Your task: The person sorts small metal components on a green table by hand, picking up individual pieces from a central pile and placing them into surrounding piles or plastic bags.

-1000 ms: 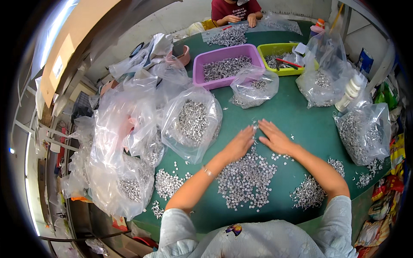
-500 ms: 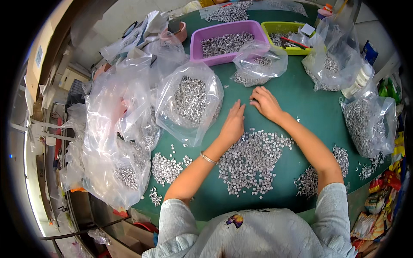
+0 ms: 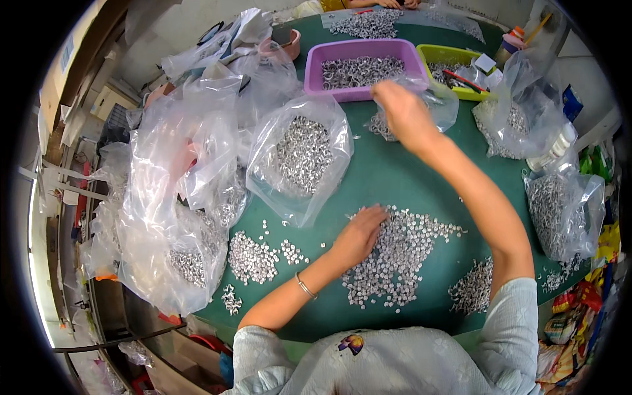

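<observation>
My left hand (image 3: 361, 234) rests at the upper left edge of a spread of small silver metal pieces (image 3: 388, 270), its fingers curled down among them. Whatever lies under those fingertips is hidden. Farther off, my right hand (image 3: 405, 115) is raised over a small clear bag (image 3: 444, 108) of silver rings, close to the front wall of a purple bin (image 3: 365, 95). Its fingers are drawn together and slightly blurred; anything pinched in them is too small to make out. More silver rings fill the purple bin.
Large clear bags of metal parts crowd the left, one opened bag (image 3: 336, 141) nearest the middle. A lime-green bin (image 3: 421, 49), more bags (image 3: 586, 217) and a white bottle (image 3: 559, 141) stand right. Smaller heaps (image 3: 253, 260) flank the spread. Another person's hands (image 3: 398, 3) show at the far edge.
My hands were close together above the spread. My right hand has moved away to the purple bin and small bag; my left has come back toward me onto the pieces.
</observation>
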A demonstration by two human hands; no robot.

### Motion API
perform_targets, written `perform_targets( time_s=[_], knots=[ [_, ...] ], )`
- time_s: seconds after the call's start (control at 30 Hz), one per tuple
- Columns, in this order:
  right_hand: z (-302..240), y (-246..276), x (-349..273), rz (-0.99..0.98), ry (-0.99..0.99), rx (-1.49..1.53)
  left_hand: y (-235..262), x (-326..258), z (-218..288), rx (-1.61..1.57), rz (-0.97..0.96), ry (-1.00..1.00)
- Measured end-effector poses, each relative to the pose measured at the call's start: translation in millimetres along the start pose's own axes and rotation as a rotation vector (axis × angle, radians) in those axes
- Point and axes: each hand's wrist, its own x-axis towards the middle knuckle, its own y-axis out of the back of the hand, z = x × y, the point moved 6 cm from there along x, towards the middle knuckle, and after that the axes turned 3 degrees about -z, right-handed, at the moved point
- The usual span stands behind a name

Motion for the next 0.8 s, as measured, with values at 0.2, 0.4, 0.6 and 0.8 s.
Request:
perform_targets(
  time_s=[0.2,0.4,0.6,0.8],
  knots=[
    [-41.6,-8.0,-43.8,-0.143,-0.199,0.313,31.0,-13.8,-5.9,0.05,0.138,0.119],
    [-2.5,-22.9,-136.1,-0.635,-0.542,0.379,51.3,-25.3,-20.8,0.606,0.042,0.091],
    [-4.5,-24.5,-170.3,-0.585,-0.631,0.378,45.5,-26.7,-44.2,0.554,0.071,0.056],
    [-15.8,-33.4,-175.1,-0.652,-0.538,0.23,47.8,-23.8,-44.4,0.469,0.107,0.047]
  ],
)
